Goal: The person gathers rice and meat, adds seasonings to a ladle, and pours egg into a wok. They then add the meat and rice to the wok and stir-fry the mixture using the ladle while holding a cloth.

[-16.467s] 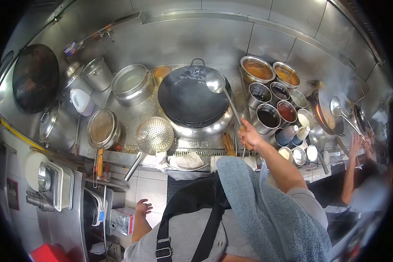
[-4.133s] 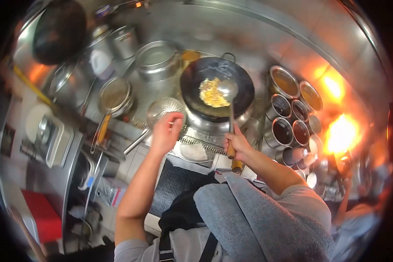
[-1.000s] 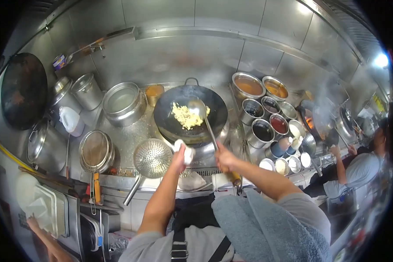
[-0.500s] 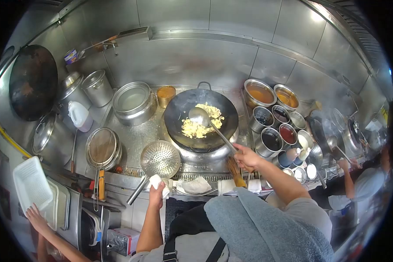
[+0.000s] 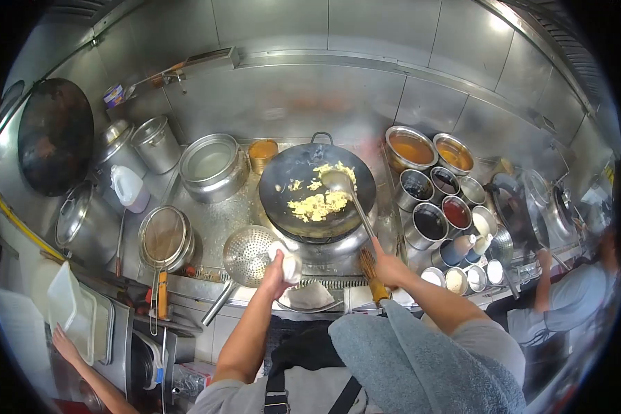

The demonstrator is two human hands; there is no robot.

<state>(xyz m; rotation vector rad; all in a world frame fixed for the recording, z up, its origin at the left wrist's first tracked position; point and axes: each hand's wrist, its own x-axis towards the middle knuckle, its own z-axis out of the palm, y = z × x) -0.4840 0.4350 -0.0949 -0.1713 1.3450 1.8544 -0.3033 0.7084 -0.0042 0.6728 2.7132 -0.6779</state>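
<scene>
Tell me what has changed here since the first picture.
The wok held no food; now yellow, egg-like pieces lie in it, with the ladle among them. The left hand, empty then, has moved up and forward and grips a white cloth. The right hand still holds the ladle; the perforated strainer keeps its place.

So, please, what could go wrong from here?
The perforated strainer's handle juts out beside the left forearm, so the arm might knock it. Yellow food lies scattered in the wok; a hard push from the ladle in the right hand could spill some. The white cloth in the left hand is near the wok and might scorch if that is hot.
</scene>
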